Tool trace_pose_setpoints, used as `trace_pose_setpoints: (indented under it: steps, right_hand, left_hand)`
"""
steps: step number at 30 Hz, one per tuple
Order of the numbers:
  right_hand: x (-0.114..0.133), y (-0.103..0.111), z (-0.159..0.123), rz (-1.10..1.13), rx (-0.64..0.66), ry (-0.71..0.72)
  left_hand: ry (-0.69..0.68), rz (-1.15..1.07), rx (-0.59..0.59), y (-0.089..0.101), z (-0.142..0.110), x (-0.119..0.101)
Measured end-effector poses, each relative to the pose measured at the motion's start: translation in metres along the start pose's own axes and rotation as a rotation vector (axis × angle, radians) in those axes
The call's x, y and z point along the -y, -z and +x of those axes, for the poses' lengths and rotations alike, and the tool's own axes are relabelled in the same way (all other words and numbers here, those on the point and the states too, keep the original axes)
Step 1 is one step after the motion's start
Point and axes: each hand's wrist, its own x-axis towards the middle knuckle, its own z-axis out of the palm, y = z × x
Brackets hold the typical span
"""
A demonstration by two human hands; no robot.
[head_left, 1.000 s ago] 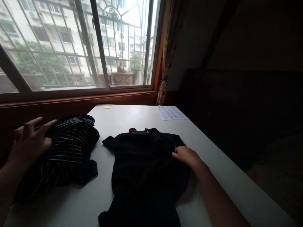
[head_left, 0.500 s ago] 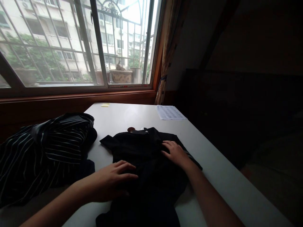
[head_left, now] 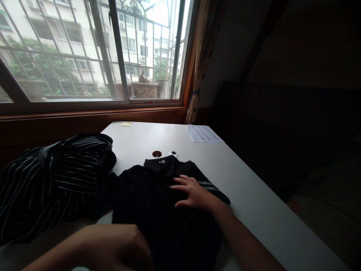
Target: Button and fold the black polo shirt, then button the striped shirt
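Shirt (head_left: 135, 192), black, lower centre of frame, on counter (head_left: 175, 136) | right hand (head_left: 190, 192): fingers spread, laid on it | left hand (head_left: 118, 241), lower left: curled, grip cannot be told | step, apparently: smoothing; next move calls for evening creases

Free passage over white tabletop (head_left: 242, 180) right of black shirt (head_left: 138, 199), striped clothes (head_left: 77, 165) blocking left

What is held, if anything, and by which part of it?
The right hand holds nothing, lying open on the shirt. Whether the left hand grips it cannot be told.
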Motion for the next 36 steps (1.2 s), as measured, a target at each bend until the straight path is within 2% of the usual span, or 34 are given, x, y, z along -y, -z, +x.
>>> trace_pose_setpoints:
  steps: [2, 5, 8, 10, 12, 17, 25, 29, 31, 33, 36]
  right_hand:
    - [0.006, 0.001, 0.0, 0.032, -0.001, 0.022]
    - [0.004, 0.001, 0.002, 0.022, -0.034, -0.019]
    - [-0.006, -0.001, 0.001, -0.049, -0.075, -0.12]
    - [-0.014, -0.002, 0.0, -0.111, -0.113, -0.182]
    - [-0.021, -0.003, -0.001, -0.17, -0.154, -0.232]
    - [-0.031, 0.004, -0.005, -0.242, -0.217, -0.31]
    - [-0.033, 0.026, -0.016, -0.304, -0.229, -0.474]
    - [-0.03, 0.03, -0.019, -0.354, -0.257, -0.559]
    - [-0.026, 0.03, -0.017, -0.392, -0.29, -0.558]
    - [-0.02, 0.029, -0.013, -0.429, -0.356, -0.506]
    - [-0.006, 0.022, -0.006, -0.408, -0.46, -0.338]
  left_hand:
    - [0.083, 0.076, -0.198, 0.008, 0.003, 0.006]
    - [0.193, 0.359, -0.48, 0.009, 0.013, 0.039]
    - [0.293, 0.662, -0.579, -0.002, 0.019, 0.079]
    - [0.317, 0.771, -0.577, -0.011, 0.02, 0.095]
    - [0.317, 0.826, -0.553, -0.018, 0.018, 0.099]
    - [0.359, 0.853, -0.514, -0.033, 0.014, 0.087]
    - [0.404, 0.792, -0.441, -0.051, 0.008, 0.074]
    - [0.395, 0.764, -0.395, -0.046, 0.006, 0.065]
    - [0.384, 0.748, -0.407, -0.038, 0.009, 0.062]
    - [0.366, 0.749, -0.462, -0.03, 0.015, 0.063]
    - [0.306, 0.771, -0.551, -0.015, 0.029, 0.071]
